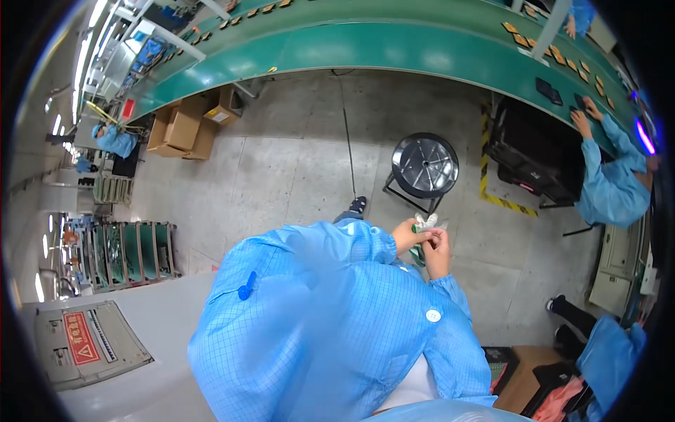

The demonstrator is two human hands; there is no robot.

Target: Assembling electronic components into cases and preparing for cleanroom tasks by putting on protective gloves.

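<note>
Both my hands are together in front of my blue grid-patterned smock. My left hand is closed on a white glove with a green edge; its pale fingers stick out past my hand. Close against it, my right hand has its fingers pinched together at the same glove. Below the hands, between the wrists, more green and white cloth shows, partly covered. Whether it belongs to the same glove or a second one, I cannot tell.
Ahead stands a round black stool. A long green conveyor table curves across the far side. Cardboard boxes sit at its left. A person in blue works at the right, beside a black crate. A rack stands left.
</note>
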